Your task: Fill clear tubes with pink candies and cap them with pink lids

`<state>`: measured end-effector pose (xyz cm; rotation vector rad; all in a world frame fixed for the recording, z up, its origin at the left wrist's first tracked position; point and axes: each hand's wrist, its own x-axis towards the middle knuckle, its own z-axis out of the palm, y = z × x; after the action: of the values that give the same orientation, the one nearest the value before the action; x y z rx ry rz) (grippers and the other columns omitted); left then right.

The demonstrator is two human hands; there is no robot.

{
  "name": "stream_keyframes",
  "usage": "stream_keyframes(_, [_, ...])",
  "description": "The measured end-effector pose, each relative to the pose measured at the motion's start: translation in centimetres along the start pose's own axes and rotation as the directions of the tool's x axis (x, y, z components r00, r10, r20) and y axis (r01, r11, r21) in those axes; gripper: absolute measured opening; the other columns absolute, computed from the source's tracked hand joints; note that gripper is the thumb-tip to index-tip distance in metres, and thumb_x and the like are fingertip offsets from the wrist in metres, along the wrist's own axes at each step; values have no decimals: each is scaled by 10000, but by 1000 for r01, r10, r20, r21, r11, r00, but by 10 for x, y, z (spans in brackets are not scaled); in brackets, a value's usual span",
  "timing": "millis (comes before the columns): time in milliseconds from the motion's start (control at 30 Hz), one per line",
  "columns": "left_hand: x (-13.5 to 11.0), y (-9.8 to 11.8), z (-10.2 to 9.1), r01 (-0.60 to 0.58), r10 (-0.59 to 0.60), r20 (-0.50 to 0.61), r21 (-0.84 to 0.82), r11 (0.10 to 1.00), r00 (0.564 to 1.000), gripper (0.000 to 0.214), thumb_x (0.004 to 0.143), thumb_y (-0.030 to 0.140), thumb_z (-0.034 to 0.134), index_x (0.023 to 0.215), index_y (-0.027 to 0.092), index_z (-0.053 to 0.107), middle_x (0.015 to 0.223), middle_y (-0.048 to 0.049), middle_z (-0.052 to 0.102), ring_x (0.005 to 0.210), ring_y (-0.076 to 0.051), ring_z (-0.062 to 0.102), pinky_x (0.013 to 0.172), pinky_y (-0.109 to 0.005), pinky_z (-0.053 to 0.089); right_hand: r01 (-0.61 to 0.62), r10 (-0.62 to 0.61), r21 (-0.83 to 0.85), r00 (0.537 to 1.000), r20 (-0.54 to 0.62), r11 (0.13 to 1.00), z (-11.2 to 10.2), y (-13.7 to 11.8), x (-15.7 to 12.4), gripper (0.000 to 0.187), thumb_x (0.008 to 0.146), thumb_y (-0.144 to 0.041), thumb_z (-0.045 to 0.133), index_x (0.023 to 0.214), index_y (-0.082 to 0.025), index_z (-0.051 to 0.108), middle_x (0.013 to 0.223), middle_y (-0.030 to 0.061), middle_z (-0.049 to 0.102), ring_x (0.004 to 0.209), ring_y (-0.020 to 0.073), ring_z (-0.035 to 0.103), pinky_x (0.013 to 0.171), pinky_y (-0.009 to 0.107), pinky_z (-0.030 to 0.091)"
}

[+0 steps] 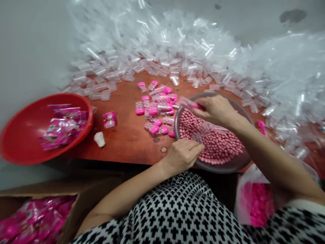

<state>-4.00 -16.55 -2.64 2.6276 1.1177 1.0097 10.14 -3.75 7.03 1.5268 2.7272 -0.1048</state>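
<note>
A grey bowl (pixel 177 127) of small pink balls (pixel 218 145) stands at the table's front edge. Over its far left rim, my right hand (pixel 215 108) is closed on a clear plastic bottle (pixel 188 102) with pink at the fingers' end; motion blurs it. My left hand (pixel 185 154) is closed at the bowl's near left side, with a clear plastic tube (pixel 197 137) showing above its fingers. More clear tubes (pixel 215 128) lie on the balls. Left of the bowl lies a cluster of ball-filled bottles with pink caps (pixel 162 106).
Clear empty tubes (pixel 162 47) are heaped along the back. At left, a red bowl (pixel 15 142) holds pink packets; one packet (pixel 110 119) and a white lump (pixel 99 139) lie beside it. Below are a cardboard box (pixel 83 193) of pink packets and a bag of pink pieces (pixel 259 203).
</note>
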Motion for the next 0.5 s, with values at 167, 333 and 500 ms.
stream_keyframes(167, [10, -7, -12, 7, -6, 87, -11, 1000, 996, 248, 1003, 235, 448, 1014, 129, 672, 840, -70, 722, 716, -160, 675, 640, -261, 514, 24, 21, 277, 987, -159, 961, -12, 8, 0, 420, 953, -411, 546, 1289, -167, 604, 952, 58, 745, 896, 221, 655, 774, 300, 419])
stream_keyframes(333, [46, -32, -26, 120, -139, 348, 76, 990, 927, 230, 975, 244, 486, 978, 133, 688, 900, -94, 716, 793, -179, 677, 721, -275, 518, -5, -27, 206, 988, 153, 979, 6, 35, -51, 247, 947, -328, 550, 920, -154, 723, 836, 56, 749, 752, 181, 669, 674, 268, 402])
stream_keyframes(500, [88, -51, -22, 131, -253, 583, 244, 961, 772, 262, 950, 235, 488, 908, 114, 715, 921, -143, 741, 887, -252, 695, 804, -342, 503, -66, 101, -137, 959, 263, 988, 47, 24, -63, 397, 949, -432, 531, 1126, -99, 654, 991, 209, 746, 920, 319, 710, 671, 326, 429])
